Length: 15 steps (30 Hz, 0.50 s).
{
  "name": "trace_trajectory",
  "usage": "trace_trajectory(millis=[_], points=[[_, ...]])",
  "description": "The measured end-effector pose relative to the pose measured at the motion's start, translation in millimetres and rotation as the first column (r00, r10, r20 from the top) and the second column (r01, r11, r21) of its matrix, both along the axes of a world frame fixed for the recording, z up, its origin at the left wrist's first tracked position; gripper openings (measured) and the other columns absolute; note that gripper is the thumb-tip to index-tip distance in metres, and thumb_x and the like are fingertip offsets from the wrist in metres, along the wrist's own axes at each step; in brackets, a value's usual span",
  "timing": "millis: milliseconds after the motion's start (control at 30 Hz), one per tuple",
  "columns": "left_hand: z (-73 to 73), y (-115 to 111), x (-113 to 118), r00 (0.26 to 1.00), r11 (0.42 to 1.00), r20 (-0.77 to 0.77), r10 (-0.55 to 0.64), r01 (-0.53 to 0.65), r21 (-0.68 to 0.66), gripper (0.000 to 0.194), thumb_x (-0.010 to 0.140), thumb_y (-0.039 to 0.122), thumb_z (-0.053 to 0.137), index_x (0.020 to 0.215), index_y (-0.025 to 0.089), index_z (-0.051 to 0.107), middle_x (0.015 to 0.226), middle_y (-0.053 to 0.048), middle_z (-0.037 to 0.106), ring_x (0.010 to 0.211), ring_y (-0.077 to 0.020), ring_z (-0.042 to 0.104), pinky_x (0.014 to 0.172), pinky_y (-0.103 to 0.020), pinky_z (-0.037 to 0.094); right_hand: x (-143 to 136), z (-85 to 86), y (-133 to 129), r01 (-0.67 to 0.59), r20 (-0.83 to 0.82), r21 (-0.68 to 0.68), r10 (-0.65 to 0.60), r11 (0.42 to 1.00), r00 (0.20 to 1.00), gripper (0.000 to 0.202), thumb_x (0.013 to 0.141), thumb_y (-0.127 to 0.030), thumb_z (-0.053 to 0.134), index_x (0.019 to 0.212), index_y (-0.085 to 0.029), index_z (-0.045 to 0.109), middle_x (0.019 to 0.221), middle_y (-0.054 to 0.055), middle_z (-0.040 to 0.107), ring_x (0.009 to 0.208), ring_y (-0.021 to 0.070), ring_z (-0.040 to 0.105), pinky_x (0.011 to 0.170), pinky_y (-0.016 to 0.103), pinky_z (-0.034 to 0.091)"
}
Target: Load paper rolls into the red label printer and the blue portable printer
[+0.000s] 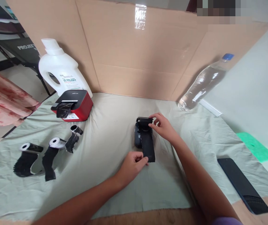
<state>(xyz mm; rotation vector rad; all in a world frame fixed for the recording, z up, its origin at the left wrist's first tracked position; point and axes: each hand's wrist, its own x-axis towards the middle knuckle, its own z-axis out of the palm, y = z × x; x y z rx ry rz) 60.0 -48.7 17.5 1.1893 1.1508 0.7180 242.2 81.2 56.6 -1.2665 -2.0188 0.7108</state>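
Observation:
A small dark device (137, 137) stands on the pale green cloth near the middle, its top part raised. From it a black paper strip (148, 147) hangs toward me. My left hand (134, 165) pinches the strip's lower left corner between thumb and fingers. At the device's upper right, my right hand (162, 126) has its thumb and fingertips on the right end of the raised black part; whether that is a lid or a roll I cannot tell.
At left are a red and black printer (84, 106), a white detergent bottle (65, 68) and several paper rolls (57, 142) with black strips. At right are a clear bottle (204, 82), a phone (244, 186) and a green object (255, 147). Cardboard (134, 56) stands behind.

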Motion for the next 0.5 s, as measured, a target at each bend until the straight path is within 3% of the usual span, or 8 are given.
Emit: trace_trajectory(millis=[200,500], points=[[-3.3,-5.1,0.7,1.000,1.000,0.003,-0.003,0.003,-0.023,0.037,0.080,0.047,0.054,0.061,0.015,0.058,0.050,0.005,0.033,0.050,-0.0094,0.028,0.051,-0.026,0.019,3.3,17.4,-13.4,-0.096,0.154,-0.051,0.102,0.994,0.983,0.016,0.084,-0.019,0.060,0.100,-0.023,0.062,0.105,0.003,0.052,0.078,0.0132,0.056,0.079,0.032,0.049],[-0.4,-11.0,1.3,1.000,0.999,-0.025,-0.013,0.012,-0.038,0.038,0.079,0.049,0.054,0.060,0.016,0.057,0.051,0.005,0.033,0.051,-0.0100,0.029,0.052,-0.025,0.020,1.8,16.9,-19.5,-0.135,0.220,-0.097,0.153,0.986,0.963,0.025,0.083,-0.014,0.060,0.105,-0.026,0.059,0.115,0.004,0.051,0.087,0.0154,0.058,0.087,0.035,0.049]])
